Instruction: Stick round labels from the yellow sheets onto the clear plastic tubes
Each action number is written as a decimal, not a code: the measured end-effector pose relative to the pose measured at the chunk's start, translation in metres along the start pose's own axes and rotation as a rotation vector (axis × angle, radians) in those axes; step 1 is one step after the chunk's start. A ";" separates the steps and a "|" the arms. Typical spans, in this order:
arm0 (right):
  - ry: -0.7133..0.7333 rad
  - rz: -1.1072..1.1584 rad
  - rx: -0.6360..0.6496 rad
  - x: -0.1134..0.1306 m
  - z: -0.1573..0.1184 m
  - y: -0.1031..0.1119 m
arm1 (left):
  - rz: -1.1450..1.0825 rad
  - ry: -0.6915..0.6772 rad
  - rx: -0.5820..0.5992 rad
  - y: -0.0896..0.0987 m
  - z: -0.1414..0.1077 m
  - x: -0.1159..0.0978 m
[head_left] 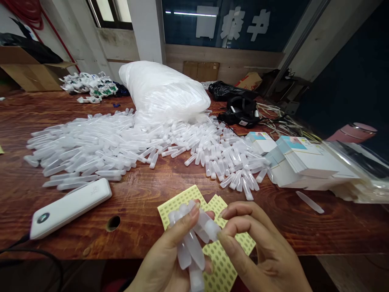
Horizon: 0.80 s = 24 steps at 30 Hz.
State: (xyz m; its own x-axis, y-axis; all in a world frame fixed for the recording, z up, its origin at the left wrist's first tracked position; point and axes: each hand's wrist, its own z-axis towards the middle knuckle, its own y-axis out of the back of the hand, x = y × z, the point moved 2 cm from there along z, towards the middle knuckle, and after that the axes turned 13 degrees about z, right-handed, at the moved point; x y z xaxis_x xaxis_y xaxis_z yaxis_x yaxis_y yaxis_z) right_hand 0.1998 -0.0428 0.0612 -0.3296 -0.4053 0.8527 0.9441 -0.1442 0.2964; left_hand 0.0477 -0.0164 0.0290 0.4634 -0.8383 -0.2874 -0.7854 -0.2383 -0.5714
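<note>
My left hand [170,255] is closed around several translucent white plastic tubes [194,249], each tapered at one end and capped at the other. They point in different directions across the palm and fingers. My right hand [258,247] is beside it, with thumb and forefinger pinched at the end of one tube; whether a small thing sits between these fingertips is hidden. Under both hands lie yellow sheets [225,259] dotted with rows of small oval stickers, partly covered and reaching over the table's front edge.
A wide heap of similar tubes [88,146] spreads over the wooden table [136,227], before a bulging white bag [164,89]. At left lies a white power bank [71,209] with a cable. Banded card stacks [306,158] and one loose tube [310,202] are at right.
</note>
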 end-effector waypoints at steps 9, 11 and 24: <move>0.136 -0.163 -0.016 0.002 0.004 0.000 | -0.050 0.061 0.052 0.005 0.004 0.001; 0.188 -0.213 -0.042 0.003 0.004 -0.002 | -0.057 0.069 0.067 0.004 0.004 0.002; -0.049 0.218 -0.160 -0.018 -0.008 -0.017 | -0.035 0.006 0.053 0.003 0.005 0.003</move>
State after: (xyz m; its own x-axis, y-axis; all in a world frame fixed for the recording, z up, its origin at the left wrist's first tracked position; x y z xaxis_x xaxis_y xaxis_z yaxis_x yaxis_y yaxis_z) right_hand 0.1897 -0.0402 0.0378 -0.1145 -0.3987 0.9099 0.9789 -0.2012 0.0350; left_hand 0.0487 -0.0170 0.0223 0.4880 -0.8326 -0.2619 -0.7455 -0.2416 -0.6212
